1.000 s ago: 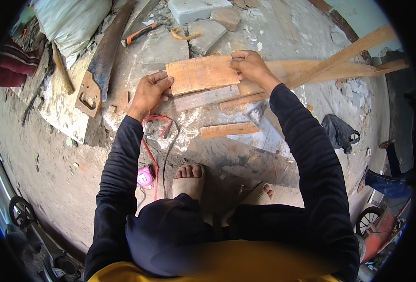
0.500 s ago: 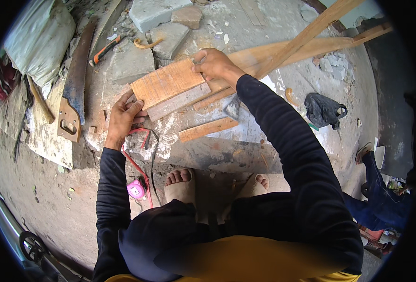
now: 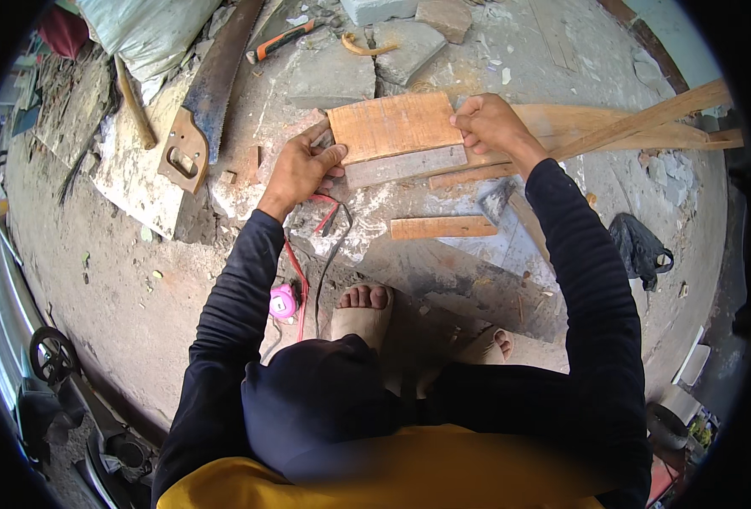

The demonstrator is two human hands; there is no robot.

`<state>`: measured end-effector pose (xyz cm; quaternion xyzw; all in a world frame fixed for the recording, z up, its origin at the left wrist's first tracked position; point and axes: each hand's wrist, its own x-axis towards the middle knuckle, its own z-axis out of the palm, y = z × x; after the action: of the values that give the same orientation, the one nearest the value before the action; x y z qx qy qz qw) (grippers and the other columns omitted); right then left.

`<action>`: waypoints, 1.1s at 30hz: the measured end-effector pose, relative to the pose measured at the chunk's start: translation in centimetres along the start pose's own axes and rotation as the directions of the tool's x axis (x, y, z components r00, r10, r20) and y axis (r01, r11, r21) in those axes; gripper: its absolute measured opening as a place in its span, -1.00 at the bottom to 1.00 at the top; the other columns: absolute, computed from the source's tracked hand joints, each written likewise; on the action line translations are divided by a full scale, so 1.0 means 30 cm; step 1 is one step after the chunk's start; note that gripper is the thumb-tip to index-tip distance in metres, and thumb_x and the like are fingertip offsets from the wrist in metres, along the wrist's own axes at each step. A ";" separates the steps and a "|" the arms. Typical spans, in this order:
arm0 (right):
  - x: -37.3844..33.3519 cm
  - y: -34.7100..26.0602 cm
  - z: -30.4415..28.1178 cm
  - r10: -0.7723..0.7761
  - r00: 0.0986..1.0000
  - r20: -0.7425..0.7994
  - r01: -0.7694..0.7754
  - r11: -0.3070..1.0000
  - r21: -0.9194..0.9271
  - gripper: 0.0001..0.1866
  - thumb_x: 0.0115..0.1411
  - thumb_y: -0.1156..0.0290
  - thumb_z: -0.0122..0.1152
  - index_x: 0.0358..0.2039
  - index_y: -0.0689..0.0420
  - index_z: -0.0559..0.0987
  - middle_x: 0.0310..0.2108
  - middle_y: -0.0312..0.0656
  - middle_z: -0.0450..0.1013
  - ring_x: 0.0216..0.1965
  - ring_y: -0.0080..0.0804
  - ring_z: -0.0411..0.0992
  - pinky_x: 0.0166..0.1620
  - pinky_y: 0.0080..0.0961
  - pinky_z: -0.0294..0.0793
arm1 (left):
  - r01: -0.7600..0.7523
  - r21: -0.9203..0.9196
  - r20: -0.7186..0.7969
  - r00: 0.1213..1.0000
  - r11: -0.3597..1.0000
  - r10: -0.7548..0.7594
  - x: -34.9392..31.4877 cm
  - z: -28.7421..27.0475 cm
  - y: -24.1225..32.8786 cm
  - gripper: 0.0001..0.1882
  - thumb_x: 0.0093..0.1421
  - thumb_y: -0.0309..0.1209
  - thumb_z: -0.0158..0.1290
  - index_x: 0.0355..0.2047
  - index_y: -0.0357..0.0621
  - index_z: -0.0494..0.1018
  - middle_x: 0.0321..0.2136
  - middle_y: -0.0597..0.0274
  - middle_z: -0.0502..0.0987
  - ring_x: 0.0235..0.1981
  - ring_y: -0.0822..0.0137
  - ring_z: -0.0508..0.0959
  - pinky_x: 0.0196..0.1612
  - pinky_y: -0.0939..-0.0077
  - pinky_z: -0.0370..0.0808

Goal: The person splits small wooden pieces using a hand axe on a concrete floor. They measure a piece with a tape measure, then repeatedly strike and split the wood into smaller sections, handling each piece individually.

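Observation:
A short rectangular wooden board (image 3: 392, 125) with an orange-brown face is held between my two hands over the work surface. My left hand (image 3: 301, 172) grips its left end, thumb on the near corner. At the right end, the fingers of my right hand (image 3: 492, 127) pinch the edge. Along the board's near side runs a pale grey strip (image 3: 405, 167); whether it is a separate piece or the board's own side, I cannot tell. Closer to me lies a narrow wooden strip (image 3: 443, 226), beside a grey wedge-shaped block (image 3: 496, 199).
To the left lie a handsaw (image 3: 190, 144), a wooden handle (image 3: 134, 103) and an orange-and-black cutter (image 3: 282, 41). Stone slabs (image 3: 333, 78) sit behind the board. Long planks (image 3: 638, 127) reach right, near a black plastic bag (image 3: 638, 250). A pink tape measure (image 3: 283, 301) and red cable (image 3: 301, 280) lie near my feet.
The view has swung, so the scene sits further right and the saw higher. The board appears more level, still between both hands. The person at the right edge is mostly out of view.

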<state>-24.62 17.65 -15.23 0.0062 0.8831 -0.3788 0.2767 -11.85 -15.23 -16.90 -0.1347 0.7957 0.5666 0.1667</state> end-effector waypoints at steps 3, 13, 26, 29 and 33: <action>-0.009 0.001 0.010 0.054 0.998 -0.025 -0.053 0.998 0.022 -0.72 0.34 0.21 0.42 -0.36 0.18 0.67 -0.47 -0.26 0.59 -0.51 -0.52 0.56 -0.50 -0.49 0.55 | -0.001 0.002 -0.031 1.000 1.000 0.001 -0.002 0.010 0.008 -0.26 0.41 -0.32 0.29 0.50 -0.22 0.26 -0.32 0.17 0.71 -0.35 0.45 0.72 -0.39 0.53 0.63; 0.000 0.001 -0.017 0.049 0.997 0.061 -0.049 0.999 0.001 -0.68 0.36 0.15 0.42 -0.30 0.18 0.66 -0.44 -0.23 0.60 -0.49 -0.49 0.57 -0.47 -0.46 0.58 | 0.010 -0.169 -0.082 0.996 0.986 -0.024 0.018 0.058 -0.048 -0.55 0.45 -0.37 0.23 0.22 -0.29 0.37 -0.29 0.16 0.66 -0.37 0.41 0.68 -0.33 0.49 0.67; -0.042 0.050 0.028 -0.095 0.991 -0.096 0.077 0.981 -0.180 -0.62 0.34 0.03 0.32 -0.20 0.12 0.76 -0.23 0.02 0.70 -0.12 0.05 0.66 0.02 -0.10 0.58 | -0.217 -0.281 -0.228 0.961 0.935 0.155 -0.024 0.157 -0.050 -0.27 0.48 -0.34 0.16 0.56 -0.25 0.17 -0.32 0.35 0.62 -0.37 0.58 0.54 -0.30 0.61 0.47; -0.070 0.061 0.056 -0.121 0.977 -0.176 0.089 0.980 -0.179 -0.63 0.38 0.05 0.26 -0.22 0.13 0.72 -0.28 0.01 0.69 -0.14 0.05 0.66 -0.02 -0.05 0.57 | -0.180 -0.221 -0.237 0.963 0.958 0.126 -0.021 0.152 -0.052 -0.23 0.47 -0.31 0.17 0.57 -0.26 0.14 -0.33 0.34 0.62 -0.36 0.58 0.52 -0.27 0.60 0.46; -0.096 0.067 0.074 -0.129 0.971 -0.204 0.107 0.987 -0.117 -0.63 0.39 0.07 0.22 -0.26 0.14 0.70 -0.30 0.01 0.67 -0.18 0.07 0.64 -0.06 -0.03 0.55 | -0.264 -0.189 -0.277 0.938 0.946 0.207 -0.019 0.138 -0.024 -0.20 0.43 -0.26 0.20 0.56 -0.29 0.16 -0.34 0.32 0.61 -0.30 0.53 0.54 -0.19 0.57 0.48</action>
<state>-20.65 18.17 -16.40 -0.0208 0.9250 -0.3447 0.1587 -10.57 -11.52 -18.51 -0.1271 0.7521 0.6463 -0.0218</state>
